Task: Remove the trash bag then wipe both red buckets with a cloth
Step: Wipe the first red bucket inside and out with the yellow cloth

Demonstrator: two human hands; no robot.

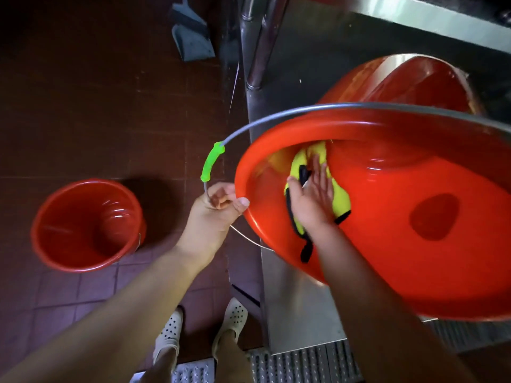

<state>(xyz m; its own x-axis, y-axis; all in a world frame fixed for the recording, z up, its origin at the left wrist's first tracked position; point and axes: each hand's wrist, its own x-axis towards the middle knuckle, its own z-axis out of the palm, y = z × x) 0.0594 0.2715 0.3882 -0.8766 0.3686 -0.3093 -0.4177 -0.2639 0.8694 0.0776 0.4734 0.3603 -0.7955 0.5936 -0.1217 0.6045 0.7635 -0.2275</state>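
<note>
- Nearest to where the person stands, both forearms reach out over the tiled floor (83,111); white perforated shoes (235,316) show below them, at the foot of the steel counter (298,308).
- The left hand (218,208) has its fingers curled round the wire bail (276,118) just below the green grip (211,164), thumb pressed against the rim of the tilted bucket (414,258). It steadies that bucket rather than wiping.
- The right hand (315,194) is reached inside the same bucket, fingers straight and spread, palm pressing a yellow cloth (338,197) with black edging flat against the inner wall.
- That bucket lies on its side against the counter, its mouth turned toward the person and to the left, so its long axis runs away and rightward from the hands (the base is the far end). I'd judge the next strokes must go deeper along that axis, and only the right hand is placed for it.
- The second bucket (88,225) stands upright on the floor, well apart to the left, nearer the left hand. No liner shows in it, so the trash bag looks already gone.
- Farther off, a red reflection shines in the steel, and a grey dustpan (190,37) leans at the back.
</note>
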